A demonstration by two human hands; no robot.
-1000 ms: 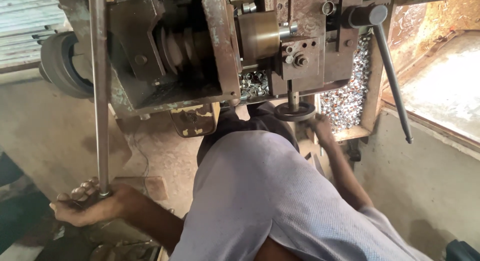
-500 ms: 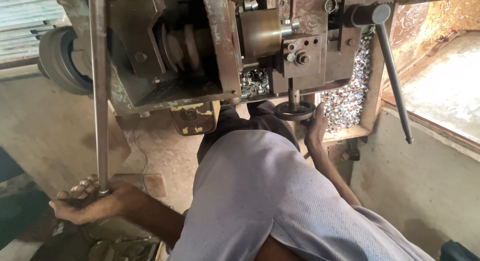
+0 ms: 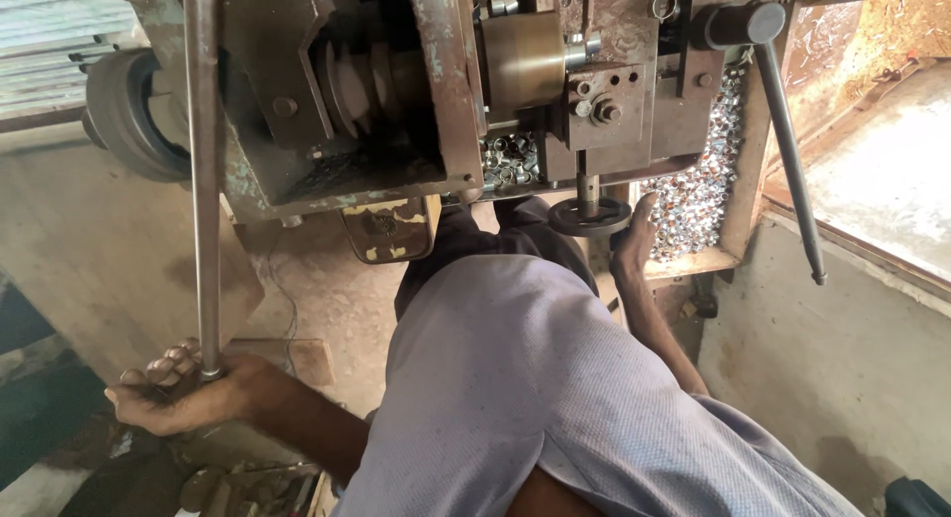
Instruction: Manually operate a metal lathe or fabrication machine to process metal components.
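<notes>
My left hand [image 3: 176, 390] is closed around the lower end of a long steel lever rod [image 3: 203, 170] that runs up past the rusty machine [image 3: 376, 91]. My right hand [image 3: 634, 242] reaches up on the right and rests against a small round handwheel [image 3: 590, 218] under the machine's tool block. My torso in a pale blue shirt [image 3: 555, 398] fills the middle of the view and hides part of my right arm.
A second long lever [image 3: 788, 151] with a dark round hub slants down at the right. Several small shiny metal rings [image 3: 693, 185] fill a tray behind the handwheel. A black pulley wheel [image 3: 124, 111] sits at the left. Concrete floor and wall surround the machine.
My right hand has slid up from below the handwheel to rest against its rim. My left hand keeps its grip on the rod.
</notes>
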